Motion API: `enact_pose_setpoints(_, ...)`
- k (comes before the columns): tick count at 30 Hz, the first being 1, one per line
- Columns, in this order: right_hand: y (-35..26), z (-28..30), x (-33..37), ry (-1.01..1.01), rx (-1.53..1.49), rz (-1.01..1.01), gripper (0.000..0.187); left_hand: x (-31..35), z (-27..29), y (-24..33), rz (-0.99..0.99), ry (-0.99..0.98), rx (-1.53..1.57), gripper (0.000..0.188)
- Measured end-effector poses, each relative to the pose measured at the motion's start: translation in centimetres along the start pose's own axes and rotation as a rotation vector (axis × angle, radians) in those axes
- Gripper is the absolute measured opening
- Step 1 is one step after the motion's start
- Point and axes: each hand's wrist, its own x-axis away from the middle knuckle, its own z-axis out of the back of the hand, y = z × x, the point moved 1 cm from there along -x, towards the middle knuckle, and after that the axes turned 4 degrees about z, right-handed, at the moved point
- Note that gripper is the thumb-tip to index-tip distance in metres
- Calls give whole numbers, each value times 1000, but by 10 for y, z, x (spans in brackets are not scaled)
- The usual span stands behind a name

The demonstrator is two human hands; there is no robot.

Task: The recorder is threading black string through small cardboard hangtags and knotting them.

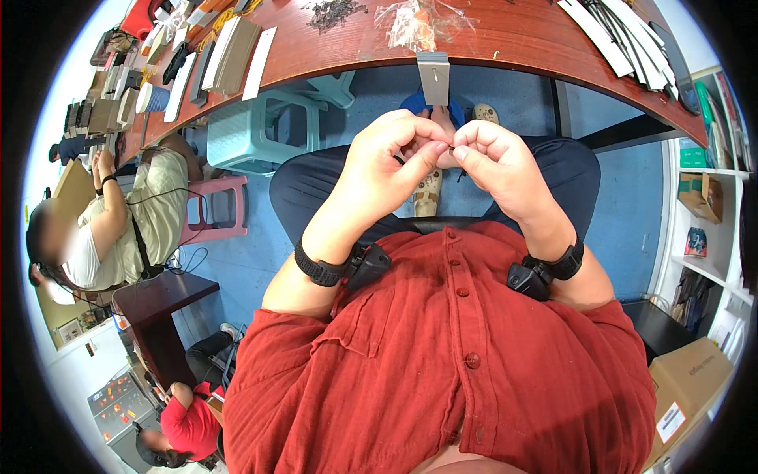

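My left hand (392,160) and my right hand (504,167) meet above my lap, both closed with thumb and fingers pinched. Between their fingertips is a tiny dark piece (452,148), mostly hidden and too small to name. A short dark end (461,174) shows below the right fingers. Just beyond the hands, a narrow grey strip or block (433,77) juts over the table's near edge. Behind it lies a crumpled clear plastic bag (414,30) with something orange inside. A heap of small black pieces (335,14) sits left of the bag.
The reddish-brown table (505,39) spans the far side. White strips with black cords (620,39) lie at its right; stacked grey-beige strips (232,57) and a blue cup (153,98) at its left. Stools (251,138), two other people, shelves (714,229) and a cardboard box (688,387) surround me.
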Motion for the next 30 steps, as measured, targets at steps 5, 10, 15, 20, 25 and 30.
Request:
enact_pose_setpoints(5,-1,1,0,24,41,62,4,2,-5,-5,56,70,212,14)
enact_pose_setpoints(10,-8,2,2,86,-37,106,4,3,-12,-8,323,42,634,31)
enact_pose_setpoints(15,-1,-9,0,144,27,166,4,3,-16,-5,364,46,501,29)
enact_pose_setpoints(20,-1,-9,-1,143,101,163,4,4,-14,0,285,34,432,28)
enact_pose_setpoints(25,-3,-10,0,181,160,152,2,6,-16,1,269,30,410,22)
enact_pose_setpoints(30,-3,-9,0,178,115,192,3,9,-16,-7,392,-54,374,6)
